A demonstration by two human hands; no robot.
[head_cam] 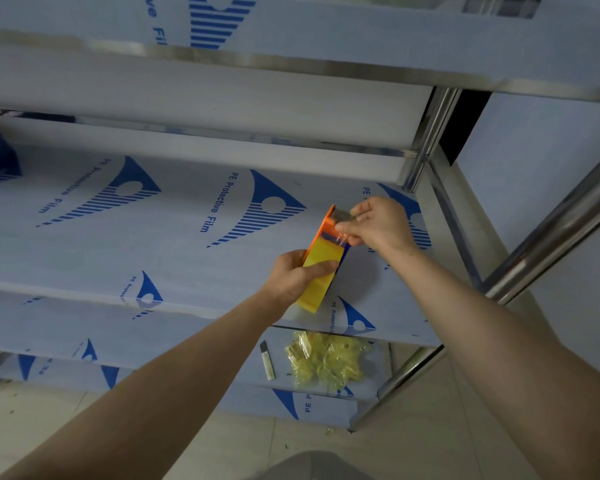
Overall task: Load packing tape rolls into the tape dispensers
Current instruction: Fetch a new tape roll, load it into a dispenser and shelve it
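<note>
Both forearms reach out over a steel shelf [153, 244] covered in blue-printed protective film. Above it the left hand [293, 277] grips the yellow tape roll [321, 268], fingers curled round it where it sits in the orange dispenser [321, 230]. The right hand [378, 223] pinches the clear tape end [342, 239] at the dispenser's head. The roll looks seated, so threading seems to be the step in hand; next, the end needs drawing flat through to the cutter without sticking to itself. On the lower shelf [205, 351] lie a crumpled tape wad [326, 362] and, beside it, a utility knife [267, 361], both well apart from the hands and blocking nothing.
</note>
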